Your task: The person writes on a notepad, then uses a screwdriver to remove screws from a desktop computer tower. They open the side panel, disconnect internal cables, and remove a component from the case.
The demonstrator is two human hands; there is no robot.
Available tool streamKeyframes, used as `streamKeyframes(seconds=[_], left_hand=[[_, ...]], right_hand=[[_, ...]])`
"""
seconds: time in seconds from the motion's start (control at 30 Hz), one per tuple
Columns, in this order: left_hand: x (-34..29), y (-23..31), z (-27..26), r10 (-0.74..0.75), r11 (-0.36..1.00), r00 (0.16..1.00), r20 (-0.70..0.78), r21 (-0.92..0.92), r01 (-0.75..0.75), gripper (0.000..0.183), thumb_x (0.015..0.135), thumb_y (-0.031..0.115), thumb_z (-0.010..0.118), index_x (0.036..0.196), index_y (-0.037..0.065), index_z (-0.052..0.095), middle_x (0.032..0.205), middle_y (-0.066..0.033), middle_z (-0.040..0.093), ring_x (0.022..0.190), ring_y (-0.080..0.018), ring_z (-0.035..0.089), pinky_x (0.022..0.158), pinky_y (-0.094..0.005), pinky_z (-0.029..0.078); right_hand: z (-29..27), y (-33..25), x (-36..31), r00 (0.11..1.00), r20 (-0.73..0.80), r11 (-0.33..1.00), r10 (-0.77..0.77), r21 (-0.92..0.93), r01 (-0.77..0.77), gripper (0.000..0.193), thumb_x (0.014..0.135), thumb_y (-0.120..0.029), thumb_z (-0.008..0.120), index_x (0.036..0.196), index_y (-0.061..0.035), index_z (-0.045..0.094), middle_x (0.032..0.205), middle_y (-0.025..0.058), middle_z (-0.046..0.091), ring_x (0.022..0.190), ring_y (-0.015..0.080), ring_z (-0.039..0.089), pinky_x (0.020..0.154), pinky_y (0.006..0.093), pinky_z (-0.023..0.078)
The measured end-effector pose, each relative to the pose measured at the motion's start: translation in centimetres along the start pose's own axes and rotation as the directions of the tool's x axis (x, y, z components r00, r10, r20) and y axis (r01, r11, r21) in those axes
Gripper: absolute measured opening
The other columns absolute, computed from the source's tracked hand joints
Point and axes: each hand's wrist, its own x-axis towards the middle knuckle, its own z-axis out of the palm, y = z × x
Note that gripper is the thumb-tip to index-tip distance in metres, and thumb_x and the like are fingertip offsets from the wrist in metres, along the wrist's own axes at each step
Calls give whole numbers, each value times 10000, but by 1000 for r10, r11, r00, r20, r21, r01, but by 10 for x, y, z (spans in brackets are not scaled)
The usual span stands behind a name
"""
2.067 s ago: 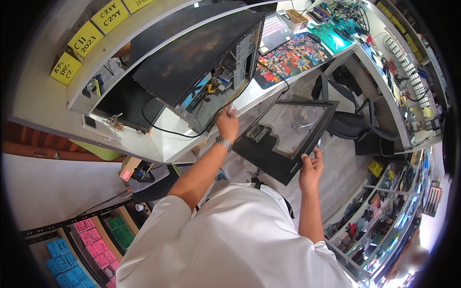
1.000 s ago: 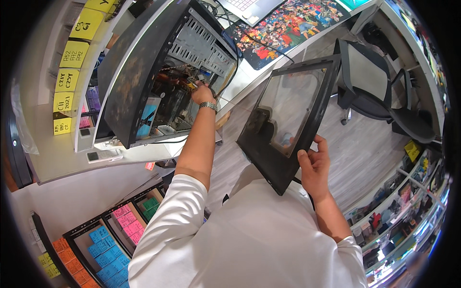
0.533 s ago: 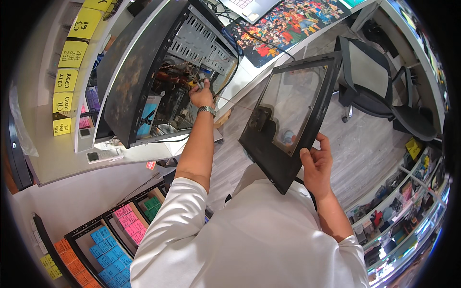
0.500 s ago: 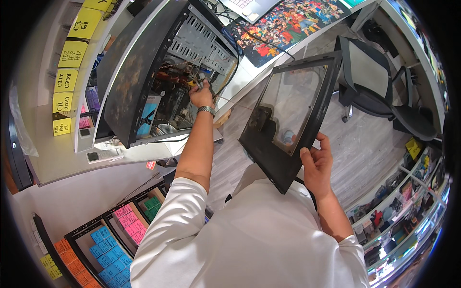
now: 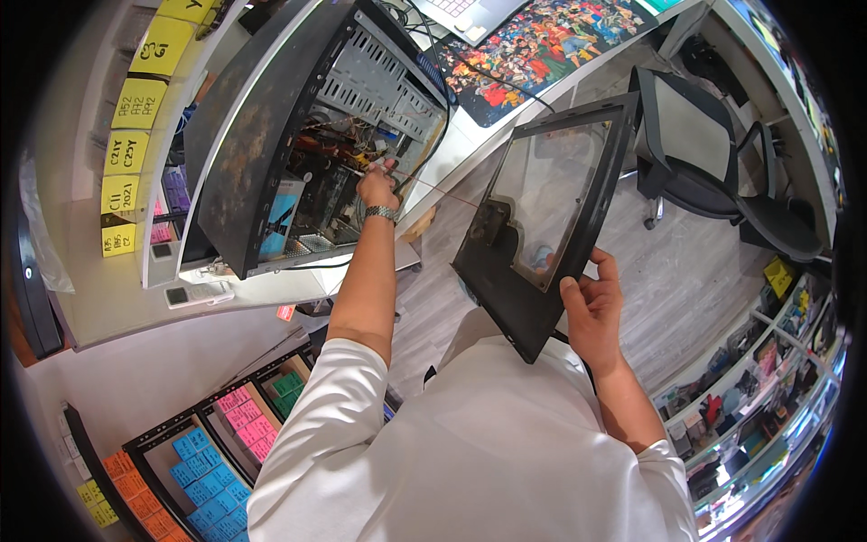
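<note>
An open black computer case [image 5: 262, 135] stands on the desk with its inner parts and wiring showing. My left hand [image 5: 377, 188], a metal watch at its wrist, is at the case's open side, its fingers closed in a pinch on a thin cable [image 5: 442, 191]. That cable stretches across to a dark fan [image 5: 492, 223] on the black side panel [image 5: 528, 325]. A clear window fills much of this panel. Gripping the panel's lower right edge, my right hand [image 5: 593, 307] holds it tilted in the air before me. The cable's end is hidden by my left fingertips.
The white desk [image 5: 126, 312] carries a small white remote-like device [image 5: 199, 294], a laptop [image 5: 465, 16] and a colourful mat [image 5: 542, 54]. An office chair [image 5: 691, 135] stands at the right. Shelves with coloured labels [image 5: 203, 470] lie at the lower left.
My left hand has drawn back slightly toward me from inside the case, and the thin cable has shifted with it. The panel in my right hand has barely moved.
</note>
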Motion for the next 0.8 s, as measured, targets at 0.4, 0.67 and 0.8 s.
streamKeyframes(seconds=[0.4,0.67,0.8], left_hand=[[4,-2,-7,-75,974,993,86,-207,91,116,1151,95,541,1124,70,651,1134,-153,782,576,-114,462,571,-295,415],[10,8,9,-127,978,984,126,-152,146,153,1129,149,587,1139,28,680,932,-61,693,565,-143,477,552,-329,419],[6,11,19,-68,997,997,25,-23,68,200,1062,206,608,1073,19,675,854,-70,668,518,-168,503,494,-352,421]], right_hand=[[-2,2,-1,1000,-21,999,4,-37,-5,463,1118,40,495,1535,-20,303,1172,130,743,886,50,647,748,231,519],[-1,3,-2,999,-48,999,12,-39,-14,448,1117,39,488,1519,-23,300,1222,157,748,951,85,690,801,246,552],[-3,1,-2,1000,-19,999,13,-47,-14,445,1114,48,479,1515,-21,296,1248,175,744,1014,108,708,849,257,564]])
